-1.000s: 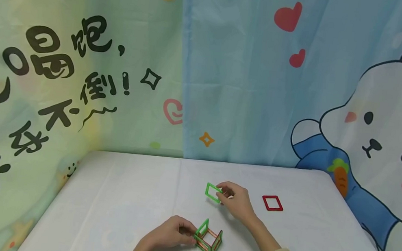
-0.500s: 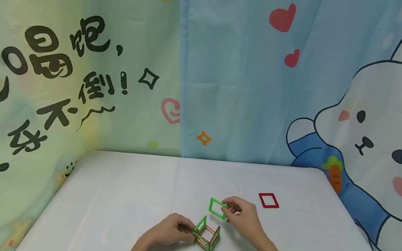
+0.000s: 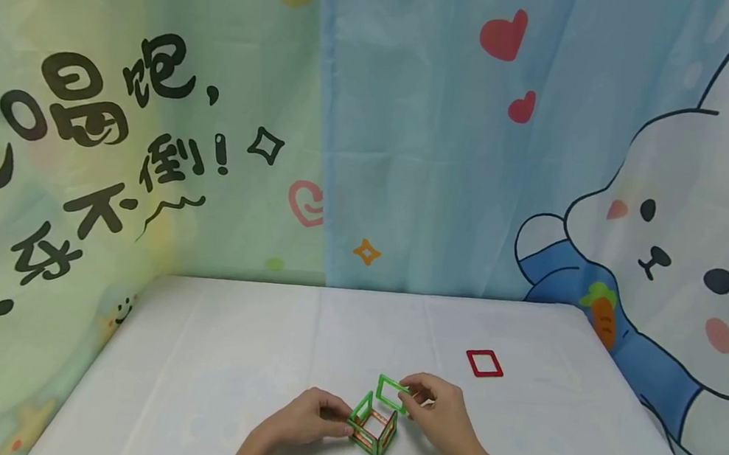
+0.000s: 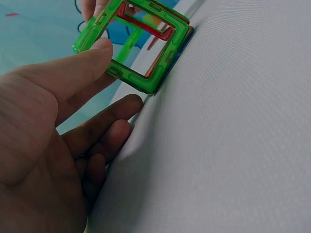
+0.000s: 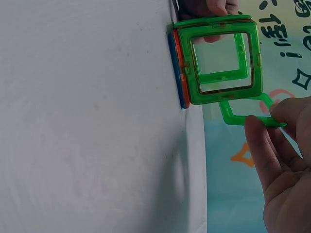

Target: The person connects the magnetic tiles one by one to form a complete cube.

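Note:
An open box of magnetic tiles (image 5: 226, 97), square see-through frames with green and reddish walls, stands on the white table in front of the person. At its left side, my left hand (image 3: 311, 418) pinches a green wall between thumb and fingers. In the right wrist view, orange and blue edges (image 5: 179, 73) show at its base. My right hand (image 3: 445, 414) pinches a loose green magnetic tile (image 3: 379, 388) by its right edge, tilted up. That tile is just behind the box's back side, its lower edge close to the box's top.
A red square magnetic tile (image 3: 489, 375) lies flat on the table (image 3: 246, 334), back and right of the hands. Behind the table hangs a printed curtain (image 3: 406, 150) with writing, hearts and a cartoon rabbit.
My right hand has brought the green magnetic tile toward the person, close to the box. The left hand keeps its grip on the box. The head view has shifted slightly.

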Demonstrator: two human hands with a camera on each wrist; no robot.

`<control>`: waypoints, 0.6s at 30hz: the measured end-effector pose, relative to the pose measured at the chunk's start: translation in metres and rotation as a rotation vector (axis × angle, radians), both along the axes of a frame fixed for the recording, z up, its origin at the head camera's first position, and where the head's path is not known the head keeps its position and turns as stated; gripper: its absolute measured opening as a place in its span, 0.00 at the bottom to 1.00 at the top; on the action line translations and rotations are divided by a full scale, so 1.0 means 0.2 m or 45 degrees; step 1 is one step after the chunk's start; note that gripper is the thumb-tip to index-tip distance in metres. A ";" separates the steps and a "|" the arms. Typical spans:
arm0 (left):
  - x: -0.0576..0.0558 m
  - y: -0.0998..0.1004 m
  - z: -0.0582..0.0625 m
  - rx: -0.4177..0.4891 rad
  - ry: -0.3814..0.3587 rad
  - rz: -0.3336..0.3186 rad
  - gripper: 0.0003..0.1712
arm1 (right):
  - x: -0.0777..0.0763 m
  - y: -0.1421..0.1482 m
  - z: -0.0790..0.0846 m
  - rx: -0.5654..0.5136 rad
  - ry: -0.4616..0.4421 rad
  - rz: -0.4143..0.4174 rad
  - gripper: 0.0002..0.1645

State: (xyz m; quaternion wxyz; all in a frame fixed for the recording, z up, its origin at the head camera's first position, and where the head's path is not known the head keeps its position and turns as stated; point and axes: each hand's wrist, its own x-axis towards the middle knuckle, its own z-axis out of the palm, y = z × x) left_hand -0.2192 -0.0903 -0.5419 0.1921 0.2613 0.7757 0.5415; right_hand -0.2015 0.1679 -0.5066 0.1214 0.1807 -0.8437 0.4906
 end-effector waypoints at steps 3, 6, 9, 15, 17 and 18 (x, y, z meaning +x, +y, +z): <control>0.01 0.00 -0.01 0.004 -0.016 0.001 0.09 | 0.00 -0.01 -0.02 0.003 0.041 -0.001 0.12; 0.00 0.00 -0.01 0.025 -0.024 -0.006 0.08 | 0.01 -0.02 -0.03 0.010 0.061 -0.002 0.12; 0.00 0.00 -0.02 0.045 -0.024 -0.014 0.08 | 0.01 -0.03 -0.03 0.004 0.050 0.004 0.11; 0.00 0.00 -0.02 0.047 -0.013 -0.015 0.09 | 0.03 -0.04 -0.03 -0.011 0.026 0.031 0.09; 0.00 0.00 -0.01 0.041 -0.008 -0.012 0.09 | 0.02 -0.04 -0.03 0.001 0.013 0.033 0.09; 0.00 -0.01 -0.01 0.038 -0.005 -0.009 0.09 | 0.02 -0.04 -0.03 0.012 0.007 0.032 0.09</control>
